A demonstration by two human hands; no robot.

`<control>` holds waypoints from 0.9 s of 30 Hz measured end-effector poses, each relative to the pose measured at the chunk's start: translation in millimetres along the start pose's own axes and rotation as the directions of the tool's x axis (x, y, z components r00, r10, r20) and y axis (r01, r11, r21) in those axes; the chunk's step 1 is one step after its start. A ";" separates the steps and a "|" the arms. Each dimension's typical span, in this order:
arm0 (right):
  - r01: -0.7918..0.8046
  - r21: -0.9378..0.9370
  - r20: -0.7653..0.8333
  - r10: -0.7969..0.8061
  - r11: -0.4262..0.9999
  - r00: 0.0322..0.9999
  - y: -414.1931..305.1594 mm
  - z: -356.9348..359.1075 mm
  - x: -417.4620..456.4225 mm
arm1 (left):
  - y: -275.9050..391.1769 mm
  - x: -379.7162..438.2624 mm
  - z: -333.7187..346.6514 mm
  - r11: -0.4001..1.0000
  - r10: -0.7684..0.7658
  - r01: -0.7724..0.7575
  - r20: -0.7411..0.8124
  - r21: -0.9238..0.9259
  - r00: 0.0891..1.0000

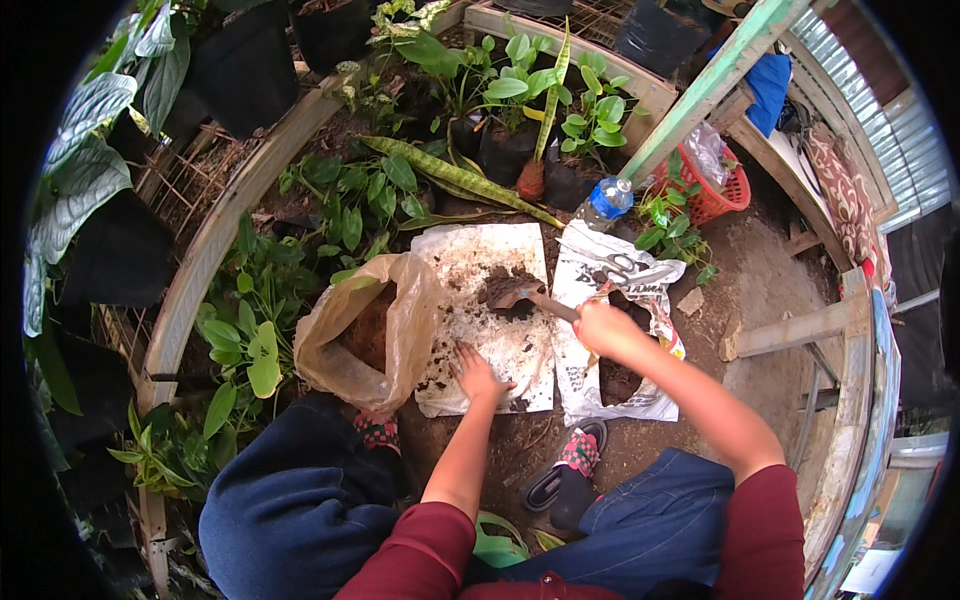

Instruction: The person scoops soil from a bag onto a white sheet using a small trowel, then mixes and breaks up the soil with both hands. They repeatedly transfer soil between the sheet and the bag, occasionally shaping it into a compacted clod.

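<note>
My right hand grips the handle of a small garden trowel. Its blade rests in a heap of dark soil on a soil-stained white sheet. Flat on the lower part of that sheet, fingers spread, lies my left hand. To its left stands a translucent plastic bag, its mouth wide, with brown fibrous material inside. Under my right forearm is a torn white printed sack holding dark soil. A pair of scissors lies on the sack's upper part.
A plastic bottle with a blue label stands beyond the sack, beside a red plastic basket. Potted leafy plants and a long snake plant leaf border the far side. Wooden beams frame the left; a green-painted post slants at right.
</note>
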State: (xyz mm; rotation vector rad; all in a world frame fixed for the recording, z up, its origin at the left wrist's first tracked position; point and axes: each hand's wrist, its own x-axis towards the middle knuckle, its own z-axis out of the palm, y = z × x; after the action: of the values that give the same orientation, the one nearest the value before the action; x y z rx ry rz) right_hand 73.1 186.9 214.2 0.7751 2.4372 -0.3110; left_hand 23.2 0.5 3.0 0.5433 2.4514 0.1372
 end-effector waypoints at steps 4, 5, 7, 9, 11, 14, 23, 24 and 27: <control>0.055 -0.024 0.031 -0.054 0.998 0.998 -13.7 -55.7 -19.8 | -9.0 0.8 2.5 1.000 -0.019 0.019 -0.005 -0.010 1.000; 0.065 -0.037 -0.023 -0.066 0.997 0.998 -18.7 -55.1 -27.7 | -10.2 1.1 3.6 1.000 -0.020 0.020 -0.012 -0.018 1.000; 0.041 -0.054 -0.045 -0.043 0.998 0.998 -16.8 -42.1 -30.7 | -6.8 1.1 3.0 1.000 -0.012 0.012 -0.019 -0.018 1.000; 0.041 -0.078 0.004 -0.041 0.996 0.999 -16.4 -23.1 -22.7 | -2.6 2.2 2.0 1.000 -0.013 0.013 -0.020 -0.006 1.000; 0.008 -0.043 0.011 -0.007 0.999 1.000 -1.8 -18.7 -15.0 | 2.3 2.3 1.6 1.000 -0.001 0.000 -0.024 -0.019 1.000; 0.062 0.008 0.076 -0.062 0.998 0.995 4.2 -56.2 -12.0 | -4.3 3.6 6.0 0.999 -0.019 0.018 -0.038 -0.028 0.999; 0.057 -0.125 0.111 -0.044 0.991 0.993 29.8 -28.1 -15.9 | -1.7 5.2 13.8 0.992 0.023 -0.033 -0.088 -0.122 0.996; 0.071 -0.136 0.136 -0.052 0.988 0.989 30.0 -33.0 -9.9 | -5.8 3.8 13.4 0.990 0.017 -0.031 -0.099 -0.140 0.995; 0.122 -0.069 0.204 -0.106 0.990 0.973 36.5 -84.6 -0.6 | -14.7 5.0 15.9 0.988 -0.004 -0.015 -0.123 -0.152 0.992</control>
State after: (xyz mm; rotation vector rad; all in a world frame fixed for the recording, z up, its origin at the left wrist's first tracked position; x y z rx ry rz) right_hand 57.9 247.6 281.9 0.5425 2.2928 -0.3154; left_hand 23.9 -11.3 -15.7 0.4868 2.5321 0.3679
